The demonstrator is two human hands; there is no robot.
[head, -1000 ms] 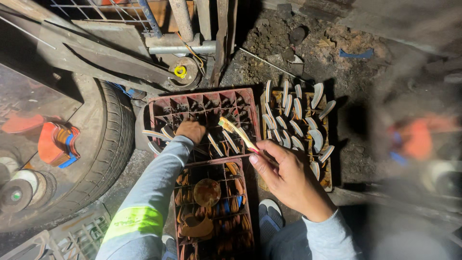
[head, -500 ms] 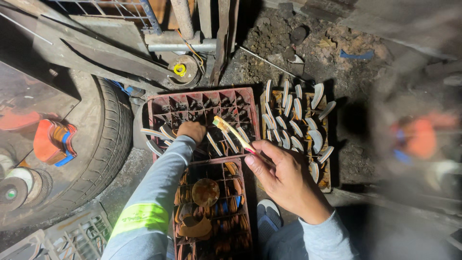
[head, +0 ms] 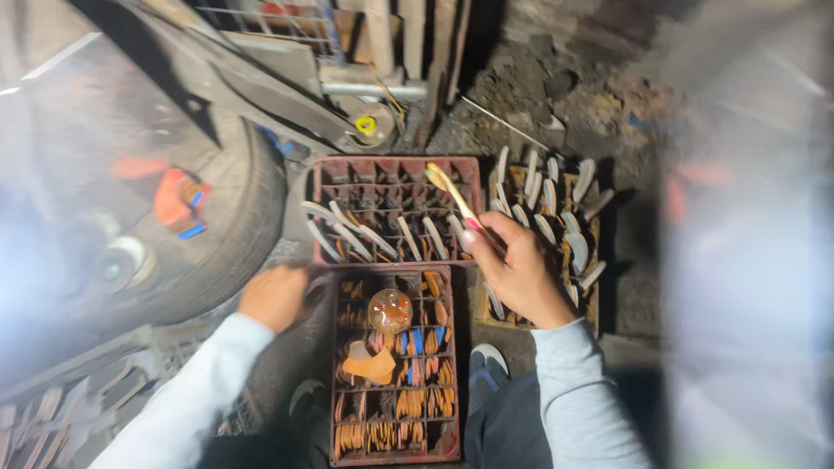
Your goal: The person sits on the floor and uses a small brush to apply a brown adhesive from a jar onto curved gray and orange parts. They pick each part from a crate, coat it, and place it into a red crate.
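The left hand [head: 276,297] has moved. A moment ago it was reaching into the upper red crate [head: 393,208], among the pale blades [head: 347,236] that lean in its little boxes. Now it has pulled back and rests low by the left edge of the lower red crate [head: 395,365], near the old tire [head: 228,252]. Its fingers are curled under, and I cannot tell if they hold anything. It looks like the reach into the upper crate is over for now. The right hand [head: 519,271] has hardly moved. It holds the thin stick [head: 452,193], which has a pale yellow tip and a pink bit near the hand. The fingers [head: 486,230] are pinched tight on the lower end of the stick. The rest of it points up and away from the fingers, over the right side of the upper crate. Just beside this hand is a wooden tray [head: 546,227] full of more pale blades standing on end.
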